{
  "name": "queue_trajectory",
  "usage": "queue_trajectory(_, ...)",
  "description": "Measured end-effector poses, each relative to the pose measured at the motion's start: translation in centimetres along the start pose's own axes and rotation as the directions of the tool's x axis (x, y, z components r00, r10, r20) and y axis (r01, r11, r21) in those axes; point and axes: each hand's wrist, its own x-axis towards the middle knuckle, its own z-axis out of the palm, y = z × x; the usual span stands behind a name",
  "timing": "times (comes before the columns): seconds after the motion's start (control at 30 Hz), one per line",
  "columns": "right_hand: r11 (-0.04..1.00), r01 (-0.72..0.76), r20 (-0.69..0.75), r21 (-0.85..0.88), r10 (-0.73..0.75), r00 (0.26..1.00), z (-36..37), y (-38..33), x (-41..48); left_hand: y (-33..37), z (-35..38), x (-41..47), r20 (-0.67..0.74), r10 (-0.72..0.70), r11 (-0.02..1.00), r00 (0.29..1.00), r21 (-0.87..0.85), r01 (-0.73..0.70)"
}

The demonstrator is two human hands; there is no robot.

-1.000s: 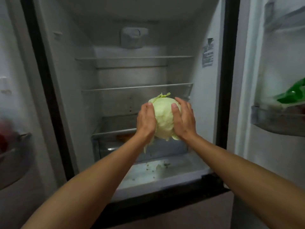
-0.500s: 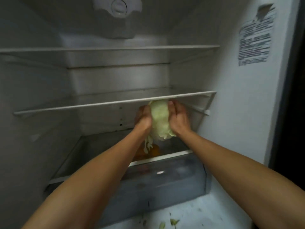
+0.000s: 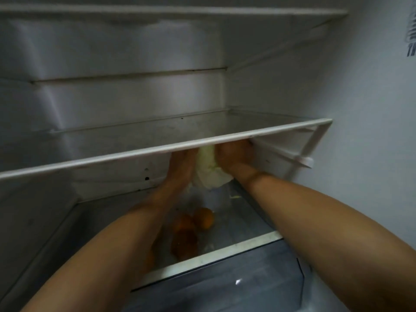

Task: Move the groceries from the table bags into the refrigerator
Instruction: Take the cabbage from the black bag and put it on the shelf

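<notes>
Both hands are inside the refrigerator (image 3: 371, 113) in the head view, and they hold one cabbage (image 3: 208, 174) between them. Left hand (image 3: 180, 164) lies against the left side of the cabbage and right hand (image 3: 235, 155) against its right side, with the palms turned to each other. Its fingers curve around the pale green leaves. The fingertips of both hands are hidden behind the white front edge of the middle shelf (image 3: 144, 154), so I cannot tell how far they reach around.

The cabbage is under this middle shelf, nearer to its right end than to its left end. Its top is hidden by the shelf edge and its lower leaves hang free between the two wrists. Below it is the glass plate (image 3: 254, 224) that covers the drawer (image 3: 236, 289). The cabbage is over the back part of this plate, towards the back right corner. I cannot tell if it touches the plate.

Three oranges (image 3: 203, 218) show close together near the front edge of the glass plate, between the two forearms. They seem to lie below the glass, but this is not sure. One more shelf (image 3: 180, 10) runs across the top, and a sticker (image 3: 411, 30) is on the right wall at the edge of the view.
</notes>
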Motion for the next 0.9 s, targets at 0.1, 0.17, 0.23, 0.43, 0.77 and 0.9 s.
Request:
queue_trajectory(0.1,0.99,0.137,-0.048,0.01,-0.137,0.989,-0.7,-0.5,-0.8,-1.2,-1.1,0.1,-0.108,0.052,0.985,0.993,0.17,-0.033)
queue_trajectory(0.17,0.97,0.165,-0.112,0.177,-0.146,0.983,-0.8,-0.8,-1.5,-1.5,-2.1,0.0,-0.184,0.034,0.951,0.982,0.31,0.025)
queue_trajectory(0.23,0.952,0.194,-0.049,0.236,-0.187,0.981,-0.8,-0.8,-2.5,-1.2,-3.0,-0.3,-0.208,-0.063,0.939,0.976,0.32,0.129)
queue_trajectory(0.43,0.993,0.084,0.197,0.078,-0.098,0.975,-1.9,0.0,-5.0,-0.4,-3.3,-2.9,-0.099,-0.002,0.925,0.995,0.379,0.04)
queue_trajectory(0.77,0.996,0.072,0.116,-0.045,-0.067,0.991,-11.8,1.8,-15.7,2.2,-2.3,-10.2,-0.149,0.018,0.887,0.989,0.458,0.053)
queue_trajectory(0.9,0.995,0.08,0.112,-0.065,-0.072,0.991,-15.9,2.9,-20.2,3.7,-1.7,-15.7,-0.102,0.122,0.847,0.987,0.53,-0.05)
